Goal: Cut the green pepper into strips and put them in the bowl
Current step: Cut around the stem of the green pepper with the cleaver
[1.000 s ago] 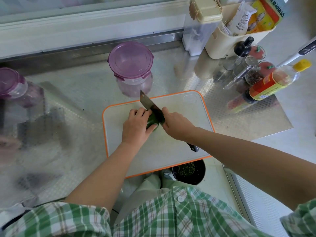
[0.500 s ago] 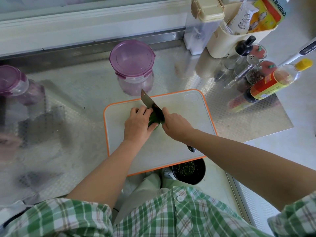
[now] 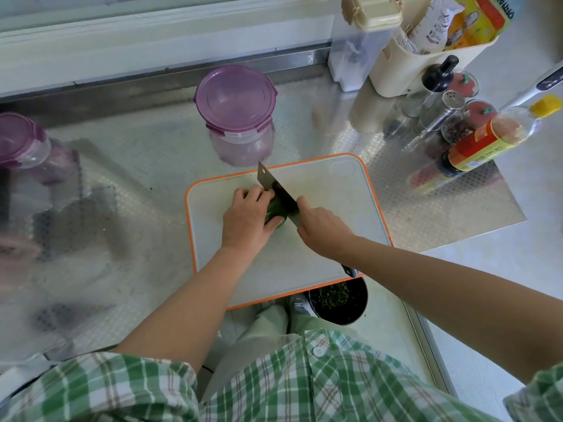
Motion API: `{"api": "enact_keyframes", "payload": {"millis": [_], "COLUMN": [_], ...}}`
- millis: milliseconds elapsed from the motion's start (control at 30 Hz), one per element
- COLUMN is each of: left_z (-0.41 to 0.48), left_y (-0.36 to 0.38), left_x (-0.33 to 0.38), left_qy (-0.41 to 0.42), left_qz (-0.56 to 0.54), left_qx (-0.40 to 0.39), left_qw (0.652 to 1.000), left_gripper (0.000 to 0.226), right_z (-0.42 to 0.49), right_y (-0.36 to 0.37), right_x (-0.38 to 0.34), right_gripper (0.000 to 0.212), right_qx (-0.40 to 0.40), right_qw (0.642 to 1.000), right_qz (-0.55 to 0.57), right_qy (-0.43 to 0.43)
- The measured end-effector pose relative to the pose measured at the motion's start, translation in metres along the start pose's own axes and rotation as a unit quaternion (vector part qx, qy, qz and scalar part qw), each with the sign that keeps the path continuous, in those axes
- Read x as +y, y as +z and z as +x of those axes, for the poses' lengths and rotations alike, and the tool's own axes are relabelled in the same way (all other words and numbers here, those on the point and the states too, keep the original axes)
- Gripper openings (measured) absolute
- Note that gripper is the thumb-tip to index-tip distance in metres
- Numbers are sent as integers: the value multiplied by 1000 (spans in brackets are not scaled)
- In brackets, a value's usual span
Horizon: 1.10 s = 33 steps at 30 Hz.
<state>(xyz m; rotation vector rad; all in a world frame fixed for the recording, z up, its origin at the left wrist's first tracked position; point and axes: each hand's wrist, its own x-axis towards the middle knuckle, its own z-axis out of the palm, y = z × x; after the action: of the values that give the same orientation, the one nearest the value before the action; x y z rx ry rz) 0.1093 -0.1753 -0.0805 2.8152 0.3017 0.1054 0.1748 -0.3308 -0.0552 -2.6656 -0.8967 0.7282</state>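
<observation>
Print showed on the bottle (image 3: 484, 144) with its red-and-yellow label, on the yellow packet (image 3: 478, 19) and on the white packet (image 3: 435, 25), but none was legible.

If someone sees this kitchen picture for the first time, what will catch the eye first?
At the centre, on the orange-rimmed cutting board, the left hand holds a green pepper while the right hand grips a knife against it. Just behind the board stands a purple-lidded jar.
</observation>
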Motion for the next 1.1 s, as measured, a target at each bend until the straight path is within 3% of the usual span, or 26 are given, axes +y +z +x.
{"api": "enact_keyframes", "payload": {"millis": [633,900,1100], "left_z": [-2,-10,-10], "left_y": [-1,-4,-9], "left_x": [2,-13,-11], "left_qy": [-4,-24,-45], "left_qz": [1,-43,-53], "left_qx": [6,7,-50], "left_qw": [1000,999,996], "left_gripper": [49,58,79], "right_z": [14,-4,4], "right_y": [4,8,-4], "right_x": [-8,16,22], "right_gripper": [22,31,15], "right_qx": [-6,-14,30], "right_qw": [1000,999,999], "right_qz": [0,-46,17], "right_qy": [1,-10,-38]}}
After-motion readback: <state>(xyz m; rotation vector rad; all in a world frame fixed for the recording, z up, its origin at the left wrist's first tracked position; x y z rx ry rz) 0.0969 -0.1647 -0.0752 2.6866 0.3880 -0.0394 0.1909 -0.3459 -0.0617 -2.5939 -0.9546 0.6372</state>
